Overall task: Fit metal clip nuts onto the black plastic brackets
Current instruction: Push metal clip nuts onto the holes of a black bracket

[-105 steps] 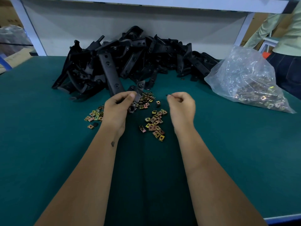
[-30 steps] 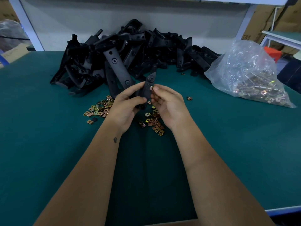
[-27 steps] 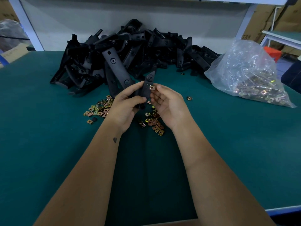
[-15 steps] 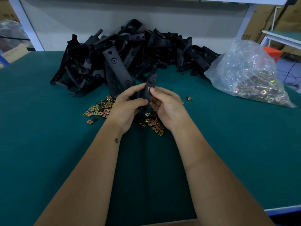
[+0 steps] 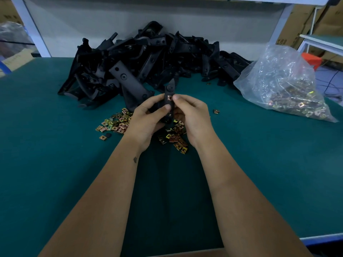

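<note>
My left hand (image 5: 146,119) grips a narrow black plastic bracket (image 5: 169,90) upright above the green table (image 5: 55,164), its top end pointing away from me. My right hand (image 5: 193,115) pinches a small copper-coloured clip nut (image 5: 169,97) against the bracket's upper part, thumb tip beside it. Loose clip nuts (image 5: 115,125) lie scattered under and left of my hands, with another cluster of clip nuts (image 5: 176,138) below my right hand. A big pile of black brackets (image 5: 148,58) fills the back of the table.
A clear plastic bag of clip nuts (image 5: 285,86) lies at the right. One stray nut (image 5: 216,111) sits alone right of my hands. White frame posts (image 5: 29,28) and a grey back panel bound the table's far side; its front edge (image 5: 323,238) is blue.
My left hand lifted a bracket from the pile's edge and my right hand brought a clip nut to it. Over the last second the nut stays pressed at the bracket's upper part.
</note>
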`<action>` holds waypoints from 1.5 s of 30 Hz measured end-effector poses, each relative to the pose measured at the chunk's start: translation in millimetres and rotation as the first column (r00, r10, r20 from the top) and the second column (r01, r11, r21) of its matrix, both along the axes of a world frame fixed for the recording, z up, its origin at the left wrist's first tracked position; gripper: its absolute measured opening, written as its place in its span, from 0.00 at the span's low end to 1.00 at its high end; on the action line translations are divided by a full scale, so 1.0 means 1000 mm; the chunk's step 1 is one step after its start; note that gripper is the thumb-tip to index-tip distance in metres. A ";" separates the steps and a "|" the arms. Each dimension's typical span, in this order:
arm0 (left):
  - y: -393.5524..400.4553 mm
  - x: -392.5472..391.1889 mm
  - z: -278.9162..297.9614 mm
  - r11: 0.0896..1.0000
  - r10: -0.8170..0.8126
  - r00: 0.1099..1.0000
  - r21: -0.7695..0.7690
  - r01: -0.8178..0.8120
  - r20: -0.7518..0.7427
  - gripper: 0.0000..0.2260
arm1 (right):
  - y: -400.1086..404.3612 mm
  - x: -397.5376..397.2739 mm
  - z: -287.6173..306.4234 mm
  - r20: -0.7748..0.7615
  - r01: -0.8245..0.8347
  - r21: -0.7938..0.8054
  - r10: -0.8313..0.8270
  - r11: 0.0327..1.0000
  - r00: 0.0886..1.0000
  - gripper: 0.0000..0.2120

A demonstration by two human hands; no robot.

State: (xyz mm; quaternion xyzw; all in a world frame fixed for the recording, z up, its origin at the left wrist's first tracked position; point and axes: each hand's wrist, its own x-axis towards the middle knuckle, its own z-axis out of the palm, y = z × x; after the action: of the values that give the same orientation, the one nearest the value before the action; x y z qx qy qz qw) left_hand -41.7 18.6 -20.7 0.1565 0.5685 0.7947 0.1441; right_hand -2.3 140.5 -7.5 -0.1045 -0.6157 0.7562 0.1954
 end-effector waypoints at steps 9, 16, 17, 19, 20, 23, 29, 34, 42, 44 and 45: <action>-0.006 -0.008 0.004 0.886 -0.045 0.968 0.458 -0.075 0.245 0.06 | 0.015 -0.002 -0.005 0.049 0.236 0.377 -0.274 0.895 0.960 0.09; -0.008 -0.009 0.004 0.953 0.049 0.980 0.286 -0.104 0.195 0.05 | 0.005 -0.007 -0.021 0.149 -0.053 0.951 -0.304 0.304 0.941 0.16; -0.008 -0.009 0.005 0.954 0.053 0.979 0.281 -0.108 0.198 0.05 | 0.004 -0.008 -0.022 0.157 -0.089 0.970 -0.307 0.226 0.939 0.17; -0.007 -0.008 0.006 0.953 0.064 0.974 0.277 -0.125 0.218 0.04 | 0.003 -0.008 -0.023 0.157 -0.105 0.978 -0.313 0.179 0.937 0.17; -0.006 -0.008 0.006 0.951 0.068 0.970 0.277 -0.134 0.233 0.04 | 0.003 -0.008 -0.023 0.152 -0.094 0.977 -0.316 0.191 0.937 0.16; -0.005 -0.007 0.006 0.941 0.065 0.960 0.302 -0.149 0.271 0.04 | 0.004 -0.008 -0.021 0.129 -0.064 0.976 -0.314 0.209 0.941 0.11; -0.006 -0.008 0.005 0.956 0.027 0.970 0.278 -0.096 0.243 0.14 | 0.001 -0.007 -0.016 0.042 0.088 0.859 -0.240 0.504 0.970 0.04; -0.005 -0.007 0.005 0.966 0.028 0.977 0.244 -0.081 0.213 0.17 | 0.004 -0.005 -0.007 -0.006 0.159 0.358 -0.168 0.920 0.986 0.08; -0.005 -0.007 0.005 0.968 0.015 0.985 0.244 -0.058 0.175 0.17 | 0.003 -0.001 -0.001 -0.013 -0.016 -0.120 0.014 0.993 1.000 0.05; -0.005 -0.008 0.005 0.968 0.017 0.985 0.244 -0.060 0.172 0.16 | 0.004 0.000 0.000 -0.005 -0.023 -0.160 0.022 0.987 1.000 0.05; -0.004 -0.008 0.005 0.969 0.018 0.985 0.241 -0.060 0.171 0.16 | 0.004 0.001 0.000 -0.002 -0.029 -0.190 0.030 0.981 1.000 0.04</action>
State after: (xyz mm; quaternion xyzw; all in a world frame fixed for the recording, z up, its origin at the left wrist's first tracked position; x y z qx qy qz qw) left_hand -49.7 14.3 -16.0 0.0945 0.4546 0.8720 0.1551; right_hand -1.4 144.8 -7.2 -0.1138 -0.5421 0.8144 0.1730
